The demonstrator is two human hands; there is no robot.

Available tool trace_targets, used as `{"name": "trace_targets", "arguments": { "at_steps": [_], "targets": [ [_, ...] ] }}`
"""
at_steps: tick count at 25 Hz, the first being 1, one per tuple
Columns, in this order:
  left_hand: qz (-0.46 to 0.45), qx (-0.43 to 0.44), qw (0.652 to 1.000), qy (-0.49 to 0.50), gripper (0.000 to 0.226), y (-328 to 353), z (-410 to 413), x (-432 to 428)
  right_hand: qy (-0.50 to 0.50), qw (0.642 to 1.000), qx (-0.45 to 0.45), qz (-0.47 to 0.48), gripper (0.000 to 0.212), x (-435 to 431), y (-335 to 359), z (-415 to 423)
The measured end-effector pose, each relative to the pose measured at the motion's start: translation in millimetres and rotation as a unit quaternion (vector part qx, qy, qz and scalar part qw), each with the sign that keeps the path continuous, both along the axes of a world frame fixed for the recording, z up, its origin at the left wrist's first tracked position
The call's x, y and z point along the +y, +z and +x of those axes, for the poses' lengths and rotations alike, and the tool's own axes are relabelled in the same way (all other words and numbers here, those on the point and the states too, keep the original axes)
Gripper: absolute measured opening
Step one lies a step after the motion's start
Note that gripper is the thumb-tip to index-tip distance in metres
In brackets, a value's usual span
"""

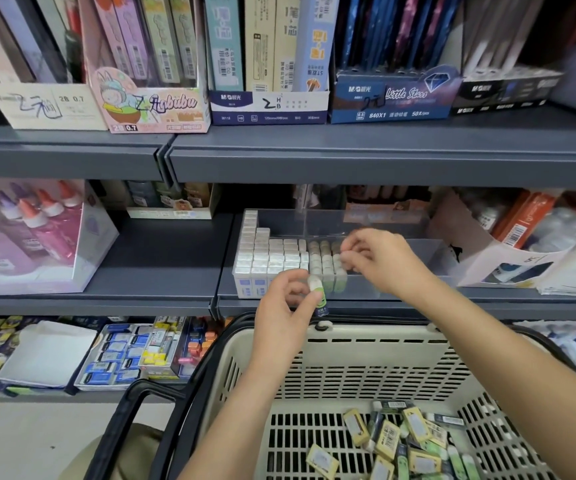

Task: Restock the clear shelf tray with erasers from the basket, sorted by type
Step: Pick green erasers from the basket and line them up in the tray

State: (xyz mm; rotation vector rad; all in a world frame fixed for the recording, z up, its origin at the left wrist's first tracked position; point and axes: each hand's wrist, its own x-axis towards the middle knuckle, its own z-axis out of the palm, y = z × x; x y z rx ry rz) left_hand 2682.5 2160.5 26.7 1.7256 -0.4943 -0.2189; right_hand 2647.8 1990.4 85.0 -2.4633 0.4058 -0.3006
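The clear shelf tray [383, 220] sits on the middle shelf. Its left part holds rows of upright white erasers [265, 258], and beside them stand green-sleeved erasers [324, 263]. My left hand [286, 306] pinches one green-sleeved eraser [317, 289] just in front of the tray's front wall. My right hand [380, 259] reaches into the tray over the right end of the green rows, fingers curled on an eraser there. Below, the beige basket [366, 358] holds several loose yellow-sleeved and green-sleeved erasers [414, 441].
Glue bottles in a display box [27, 237] stand on the left of the same shelf, and a white carton [508, 258] crowds the tray's right side. The shelf above carries pencil-lead boxes [269, 105]. Trays of erasers [123, 355] lie on the lower shelf.
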Motion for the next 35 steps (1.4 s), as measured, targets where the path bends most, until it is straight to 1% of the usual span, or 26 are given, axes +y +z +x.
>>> {"name": "trace_targets", "arguments": {
  "at_steps": [2,4,6,9,11,12,13,14,15,16,18,20,23,26,28,31,33,35],
  "targets": [
    [-0.004,-0.003,1.0,-0.006,0.031,1,-2,-1,0.048,0.998,-0.018,0.021,0.005,16,-1,-16],
    [0.0,-0.014,1.0,-0.022,0.033,1,-5,-3,0.091,0.995,0.003,0.047,0.009,28,-4,-28],
    [0.01,-0.032,0.999,-0.037,0.034,0,-9,-4,0.105,0.991,0.022,0.075,0.007,30,-5,-35],
    [0.03,-0.065,0.997,-0.026,0.033,-1,-10,-2,0.054,0.995,0.006,0.085,0.013,13,6,-40],
    [0.04,-0.076,0.996,0.0,0.03,-2,-6,1,0.004,0.995,-0.039,0.094,0.016,-5,17,-40],
    [0.039,-0.074,0.996,0.011,0.028,-2,-4,3,-0.018,0.995,-0.058,0.078,0.016,-13,22,-38],
    [0.036,-0.071,0.997,0.019,0.028,-3,-2,4,-0.032,0.997,-0.063,0.041,0.014,-17,24,-36],
    [0.034,-0.068,0.997,0.023,0.027,-4,-2,5,-0.035,0.998,-0.049,-0.001,0.011,-19,24,-33],
    [0.033,-0.067,0.997,0.024,0.027,-4,-1,5,-0.025,0.999,-0.025,-0.035,0.005,-19,19,-30],
    [0.033,-0.065,0.997,0.022,0.027,-5,-2,5,-0.009,0.998,0.003,-0.058,0.004,-17,13,-26],
    [0.031,-0.063,0.997,0.019,0.028,-5,-2,4,0.006,0.995,0.053,-0.08,0.011,-12,-2,-21],
    [0.029,-0.062,0.997,0.019,0.027,-7,-1,4,0.003,0.992,0.077,-0.104,0.017,-11,-11,-18],
    [0.027,-0.064,0.997,0.022,0.023,-10,0,2,0.015,0.985,0.087,-0.148,0.024,-12,-20,-19],
    [0.032,-0.065,0.997,0.02,0.022,-12,0,1,0.038,0.975,0.109,-0.191,0.027,-11,-23,-20],
    [0.036,-0.067,0.997,0.016,0.021,-13,-1,0,0.044,0.971,0.12,-0.201,0.031,-12,-24,-21],
    [0.035,-0.079,0.996,0.013,0.02,-14,-5,1,0.034,0.982,0.09,-0.164,0.039,-12,-21,-27],
    [0.021,-0.085,0.996,0.01,0.021,-13,-9,2,0.023,0.988,0.049,-0.143,0.043,-12,-18,-36],
    [0.008,-0.088,0.996,0.008,0.023,-10,-18,3,0.005,0.992,-0.009,-0.123,0.041,-10,-16,-53]
  ]
}}
